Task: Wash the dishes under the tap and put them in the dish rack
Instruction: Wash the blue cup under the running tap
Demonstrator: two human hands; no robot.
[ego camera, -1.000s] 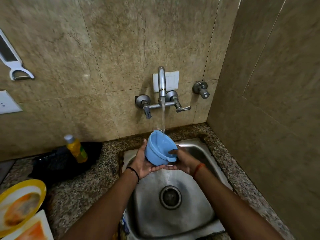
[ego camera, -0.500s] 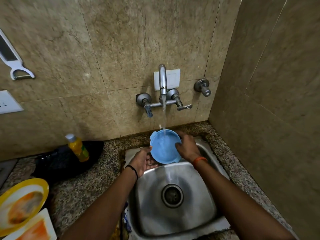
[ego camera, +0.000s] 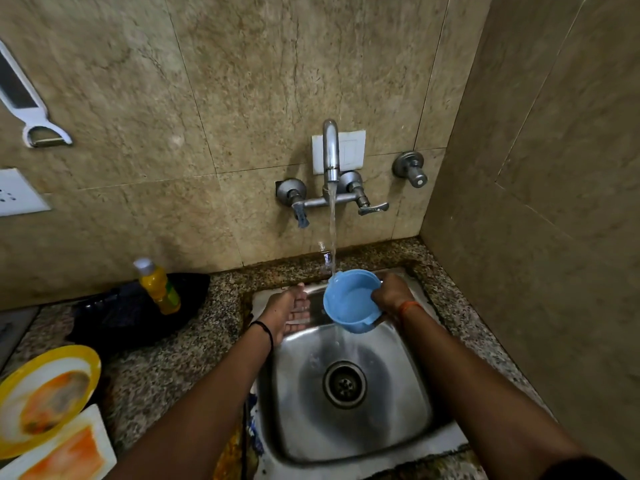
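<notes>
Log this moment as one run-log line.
phase: rinsing | right hand: grips blue bowl under tap stream | left hand: open, off bowl | bowl: holds water, over sink

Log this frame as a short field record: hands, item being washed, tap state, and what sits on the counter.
item: blue bowl, held over the sink
right hand: grips the bowl's rim
left hand: open, palm up, beside the bowl, not touching it
tap: running, stream falls into the bowl
counter left: yellow bottle, yellow plate with orange residue
wall: white peeler
dish rack: not in view
</notes>
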